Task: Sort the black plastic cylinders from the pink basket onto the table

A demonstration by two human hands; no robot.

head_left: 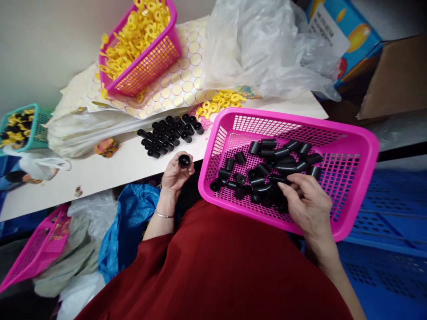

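Observation:
Between the fingers of my left hand (175, 175) is a black cylinder (184, 161), its hollow end turned up toward the camera. My right hand (308, 202) reaches into a pink basket (362, 155), thumb and fingertips pinched at a black cylinder (278, 179) in the pile. Several loose black cylinders lie in this basket. On the white table (128, 171), beyond my left hand, several black cylinders (167, 135) stand and lie grouped close together.
Yellow ring-shaped pieces (220, 103) lie behind the pink basket. Another pink basket (150, 62) holds more yellow pieces. Plastic bags (260, 44) and a blue box (350, 35) sit at the back. A teal basket (40, 129) stands far left.

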